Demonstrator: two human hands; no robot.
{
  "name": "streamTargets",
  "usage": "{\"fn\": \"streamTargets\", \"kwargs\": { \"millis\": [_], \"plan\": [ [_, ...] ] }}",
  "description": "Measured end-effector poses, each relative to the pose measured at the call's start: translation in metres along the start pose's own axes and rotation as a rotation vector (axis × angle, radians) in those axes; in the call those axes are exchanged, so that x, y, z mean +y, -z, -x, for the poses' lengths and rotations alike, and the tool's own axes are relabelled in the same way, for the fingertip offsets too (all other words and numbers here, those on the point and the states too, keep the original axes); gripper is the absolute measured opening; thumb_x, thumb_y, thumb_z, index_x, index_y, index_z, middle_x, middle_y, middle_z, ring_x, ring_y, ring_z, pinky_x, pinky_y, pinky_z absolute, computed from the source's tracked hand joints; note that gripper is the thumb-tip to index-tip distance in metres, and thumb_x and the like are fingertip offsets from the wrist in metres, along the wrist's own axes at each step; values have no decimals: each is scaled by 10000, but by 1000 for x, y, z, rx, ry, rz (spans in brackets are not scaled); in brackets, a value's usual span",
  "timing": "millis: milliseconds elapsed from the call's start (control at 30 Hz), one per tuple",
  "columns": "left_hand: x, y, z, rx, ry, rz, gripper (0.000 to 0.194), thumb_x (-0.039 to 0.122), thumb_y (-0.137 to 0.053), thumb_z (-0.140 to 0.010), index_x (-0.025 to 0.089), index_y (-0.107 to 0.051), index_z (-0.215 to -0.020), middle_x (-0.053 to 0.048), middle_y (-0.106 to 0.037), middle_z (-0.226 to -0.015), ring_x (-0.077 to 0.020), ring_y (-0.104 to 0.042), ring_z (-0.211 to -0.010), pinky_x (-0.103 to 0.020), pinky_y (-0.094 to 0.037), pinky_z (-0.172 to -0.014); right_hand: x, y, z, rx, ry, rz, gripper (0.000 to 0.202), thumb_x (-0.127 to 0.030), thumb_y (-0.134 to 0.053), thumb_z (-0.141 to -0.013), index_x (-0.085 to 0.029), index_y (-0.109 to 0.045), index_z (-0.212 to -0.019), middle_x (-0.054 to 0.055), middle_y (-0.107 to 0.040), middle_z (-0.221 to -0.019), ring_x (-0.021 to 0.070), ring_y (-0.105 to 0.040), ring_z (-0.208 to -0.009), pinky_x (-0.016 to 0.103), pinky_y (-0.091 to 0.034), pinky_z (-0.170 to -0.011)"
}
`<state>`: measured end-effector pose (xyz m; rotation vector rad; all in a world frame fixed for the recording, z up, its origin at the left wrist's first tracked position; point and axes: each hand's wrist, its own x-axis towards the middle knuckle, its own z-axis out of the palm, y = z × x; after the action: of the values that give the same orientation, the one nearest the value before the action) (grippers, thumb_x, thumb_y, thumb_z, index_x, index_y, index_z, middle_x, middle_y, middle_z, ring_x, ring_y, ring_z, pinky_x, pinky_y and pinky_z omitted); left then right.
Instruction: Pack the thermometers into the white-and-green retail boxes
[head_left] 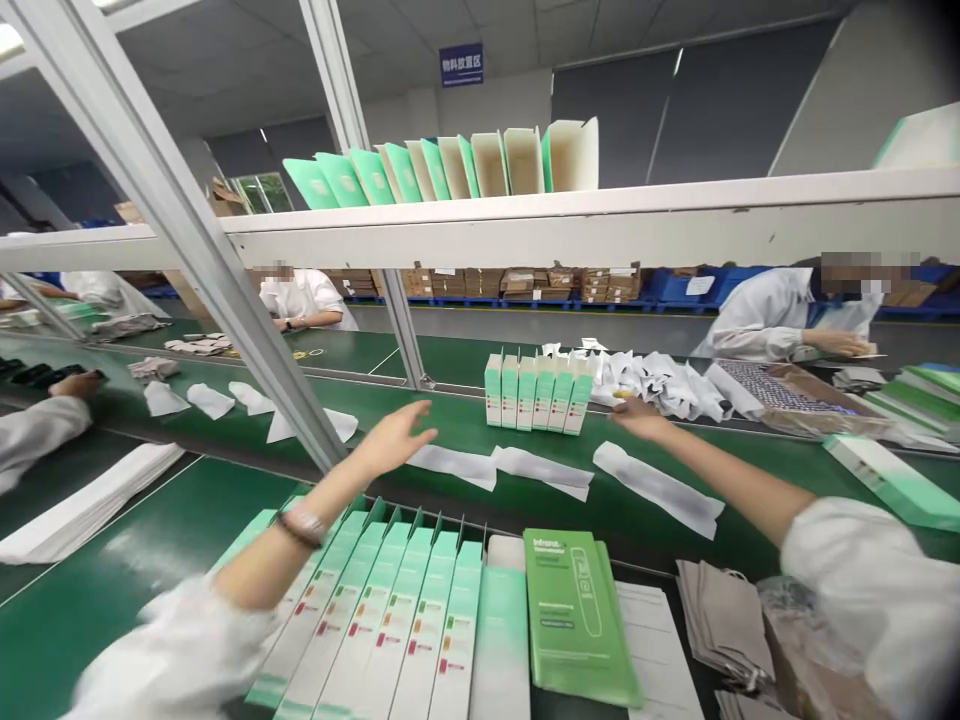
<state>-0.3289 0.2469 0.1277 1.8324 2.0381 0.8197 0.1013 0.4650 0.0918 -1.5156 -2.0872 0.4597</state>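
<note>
My left hand (396, 437) reaches over the green conveyor belt with its fingers apart, holding nothing, left of a row of small green-and-white boxes (532, 395). To the right of that row is my right hand (637, 415), its fingers pointing left and looking slightly apart, beside a pile of crumpled white packets (652, 380). A small yellow spot shows at its fingertips; I cannot make out what it is. Flat white pouches (660, 487) lie on the belt below both hands. Nearer me stand tall green-and-white cartons (420, 620) with raised flaps, partly behind my left forearm.
Green booklets (577, 620) and grey fabric pouches (724, 620) lie at the front right. A metal post (202, 240) crosses the left side. Overhead, a shelf (480, 235) carries open cartons (450, 170). Co-workers sit across the belt; another person's hand (77, 387) is at far left.
</note>
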Motion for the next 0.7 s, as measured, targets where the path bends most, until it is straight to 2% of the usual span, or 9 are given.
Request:
{"fn": "streamTargets", "kwargs": {
  "millis": [67,167,267,333,400,467,533,600,700],
  "plan": [
    [24,-44,-61,21,23,38,521,337,-666,-886,174,-507,-1354,-136,-563,-1386,-288,-605,-1170,-477,-485,-998,-4,-16,-14,-36,-41,-42,309,-329,-612,-955,-157,-596,-1211,80,-638,-1168,211,-658,-967,404,-571,-819],
    [47,-102,-130,30,47,112,368,327,-626,-930,171,-572,-1258,-104,-602,-1291,-259,-627,-1101,-486,-539,-920,-12,-36,-29,-69,-48,-114,334,-315,-625,-946,-172,-581,-1245,90,-613,-1241,229,-640,-1039,439,-556,-871],
    [67,-137,-160,1,30,166,326,326,-620,-936,161,-591,-1217,-90,-639,-1202,-225,-660,-1000,-430,-576,-842,-20,-41,-34,-76,-30,-198,317,-312,-618,-951,-185,-589,-1240,90,-608,-1260,229,-636,-1054,438,-550,-888],
    [77,-138,-159,5,0,178,324,333,-614,-939,163,-590,-1214,-85,-645,-1186,-217,-663,-980,-423,-576,-833,-27,-33,-29,-57,-35,-248,332,-305,-618,-949,-186,-579,-1256,94,-596,-1284,239,-625,-1084,456,-539,-910],
    [84,-120,-142,34,-46,169,382,348,-637,-920,162,-569,-1247,-95,-645,-1190,-230,-659,-995,-441,-559,-860,-37,-14,-13,-31,-46,-298,410,-282,-636,-930,-188,-528,-1315,108,-575,-1323,264,-603,-1140,488,-516,-951],
    [86,-91,-108,77,-111,142,500,376,-687,-871,152,-537,-1291,-123,-647,-1205,-268,-642,-1044,-455,-529,-901,-52,9,15,-33,-49,-357,523,-258,-652,-902,-204,-452,-1382,124,-578,-1333,283,-594,-1173,489,-507,-976],
    [84,-57,-58,124,-189,109,556,416,-689,-849,163,-525,-1315,-138,-631,-1261,-312,-594,-1141,-446,-488,-950,-71,28,56,-93,-32,-432,588,-261,-640,-893,-220,-389,-1424,127,-629,-1280,280,-630,-1134,453,-538,-946],
    [76,-26,2,177,-242,80,525,450,-597,-898,220,-492,-1359,-100,-597,-1334,-312,-541,-1216,-434,-448,-996,-95,39,104,-198,-3,-517,625,-291,-603,-914,-222,-319,-1466,112,-693,-1184,259,-687,-1038,417,-582,-879],
    [54,13,94,259,-197,14,557,474,-510,-926,187,-443,-1398,-128,-625,-1236,-334,-563,-1129,-461,-464,-934,-138,32,174,-356,43,-613,713,-325,-595,-925,-195,-214,-1513,103,-734,-1118,229,-723,-963,378,-608,-837]
  ]
}}
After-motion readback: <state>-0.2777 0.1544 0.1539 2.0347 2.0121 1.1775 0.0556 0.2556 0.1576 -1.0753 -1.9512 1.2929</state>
